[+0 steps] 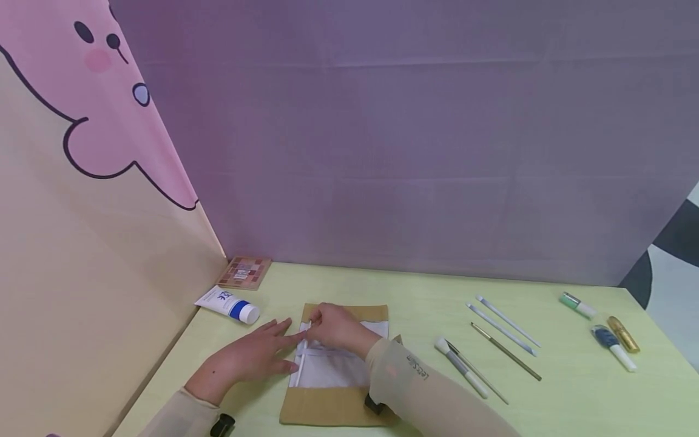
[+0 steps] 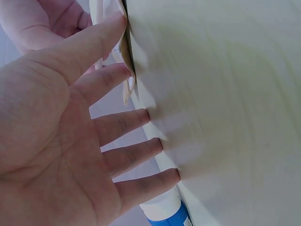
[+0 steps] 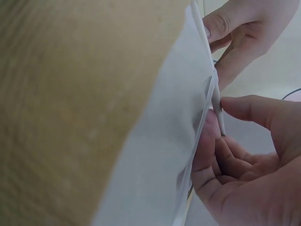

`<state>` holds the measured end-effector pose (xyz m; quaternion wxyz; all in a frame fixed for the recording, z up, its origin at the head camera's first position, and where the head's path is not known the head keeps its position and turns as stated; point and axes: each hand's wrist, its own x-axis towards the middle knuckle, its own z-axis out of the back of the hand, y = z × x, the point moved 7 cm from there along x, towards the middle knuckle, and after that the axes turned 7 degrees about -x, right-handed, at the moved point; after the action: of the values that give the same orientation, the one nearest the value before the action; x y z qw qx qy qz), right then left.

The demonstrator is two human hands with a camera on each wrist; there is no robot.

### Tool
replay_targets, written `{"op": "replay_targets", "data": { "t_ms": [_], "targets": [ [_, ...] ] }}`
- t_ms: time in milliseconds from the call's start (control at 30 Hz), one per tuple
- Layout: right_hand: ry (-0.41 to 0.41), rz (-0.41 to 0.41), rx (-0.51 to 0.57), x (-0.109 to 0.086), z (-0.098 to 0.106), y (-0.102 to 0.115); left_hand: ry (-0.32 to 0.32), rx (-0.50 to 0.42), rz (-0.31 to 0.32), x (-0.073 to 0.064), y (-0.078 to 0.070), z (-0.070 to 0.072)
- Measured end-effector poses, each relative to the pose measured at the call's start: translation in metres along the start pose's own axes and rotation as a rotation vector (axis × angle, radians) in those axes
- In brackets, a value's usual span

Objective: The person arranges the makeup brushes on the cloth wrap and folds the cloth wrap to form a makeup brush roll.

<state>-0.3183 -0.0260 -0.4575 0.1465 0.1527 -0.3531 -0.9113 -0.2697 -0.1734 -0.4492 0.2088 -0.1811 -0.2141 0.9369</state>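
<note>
A tan cloth brush roll [image 1: 327, 408] with a white pocket panel [image 1: 334, 370] lies flat on the table. Along the panel's left side runs a slim white stick [image 1: 300, 368]. My right hand [image 1: 340, 329] pinches this stick near its far end; in the right wrist view its tapered grey-white tip [image 3: 217, 103] shows between thumb and fingers. At the roll's left edge rests my left hand [image 1: 256, 357], fingers spread, with thumb and index fingertip touching the edge in the left wrist view. My right forearm hides part of the roll's right side.
A white tube with a blue band [image 1: 226, 304] and a reddish palette [image 1: 244, 273] lie back left. Right of the roll are two white sticks [image 1: 501, 329], a thin brush [image 1: 505, 351] and a thick-headed brush [image 1: 461, 368]. Small bottles [image 1: 613, 347] lie far right.
</note>
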Motion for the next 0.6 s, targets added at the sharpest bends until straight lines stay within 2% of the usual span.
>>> {"op": "replay_targets", "data": {
  "t_ms": [100,233,467,600],
  "targets": [
    [0.016,0.027,-0.064,0.0,-0.002,0.0,-0.002,-0.009,-0.001,-0.001,0.0,0.0],
    [0.035,0.034,-0.094,0.0,-0.002,-0.001,0.002,-0.013,0.011,-0.001,0.0,0.0],
    [0.059,0.019,-0.085,-0.004,0.003,0.0,0.006,-0.014,0.018,-0.001,0.001,0.0],
    [0.065,0.023,-0.018,-0.006,0.014,-0.002,0.006,-0.011,0.009,-0.001,-0.001,0.0]
  ]
}}
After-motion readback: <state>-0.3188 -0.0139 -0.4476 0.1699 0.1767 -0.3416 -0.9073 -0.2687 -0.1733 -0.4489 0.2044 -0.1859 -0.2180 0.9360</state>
